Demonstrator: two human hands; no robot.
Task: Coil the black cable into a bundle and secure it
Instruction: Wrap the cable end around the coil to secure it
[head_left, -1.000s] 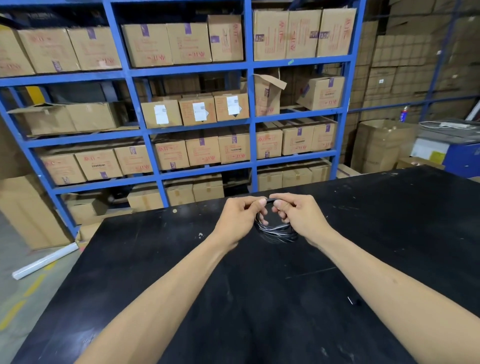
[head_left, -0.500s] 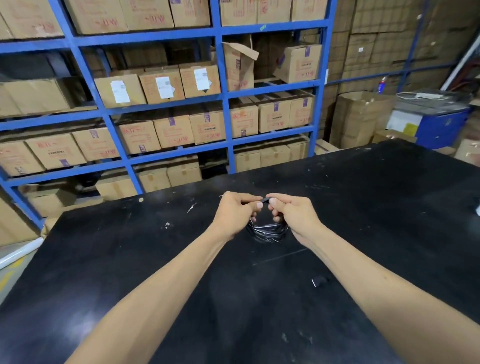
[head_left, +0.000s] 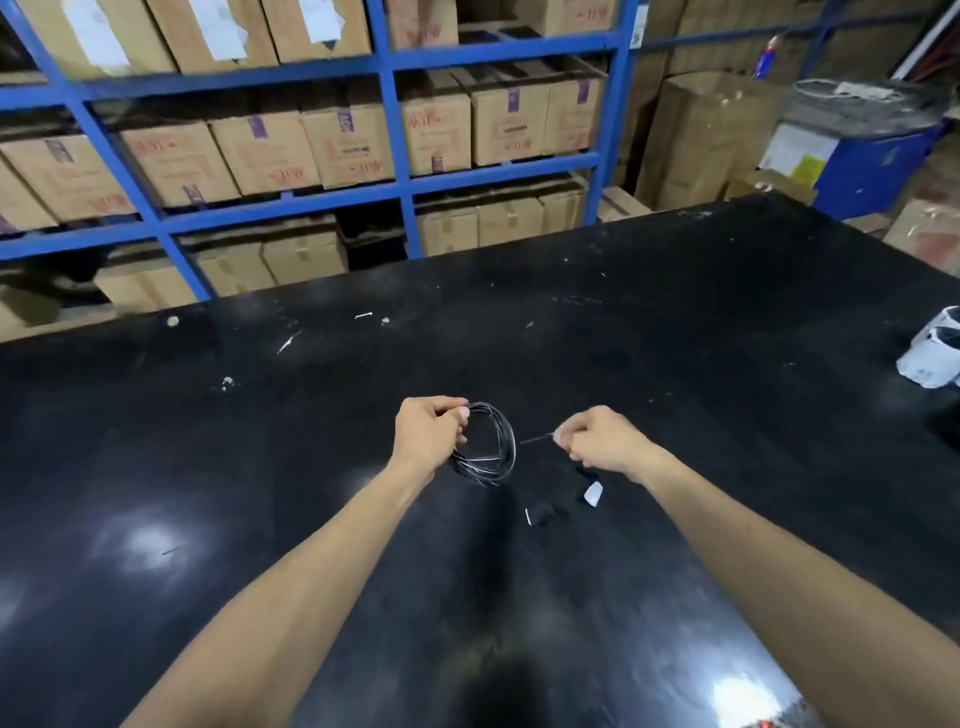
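1. Head view: my left hand (head_left: 427, 432) is closed around the top left of the cable (head_left: 493, 447), which is wound into a loose round coil. The coil hangs from my fingers (head_left: 460, 413) just above the table (head_left: 208, 467), or perhaps touches it at the bottom; I cannot tell which.
2. My right hand (head_left: 602, 441) is curled into a fist beside the coil, to its right and not touching it. It pinches a thin dark strand (head_left: 537, 440) that points toward the coil; I cannot tell whether this is the cable's end or a tie.
3. Below my right wrist two small dark pieces (head_left: 540, 515) with pale ends lie on the table, near each other.
4. A white roll (head_left: 935, 353) sits at the table's far right edge, well apart from my hands.
5. Beyond the table stand blue shelves (head_left: 395, 192) full of cartons (head_left: 343, 145).
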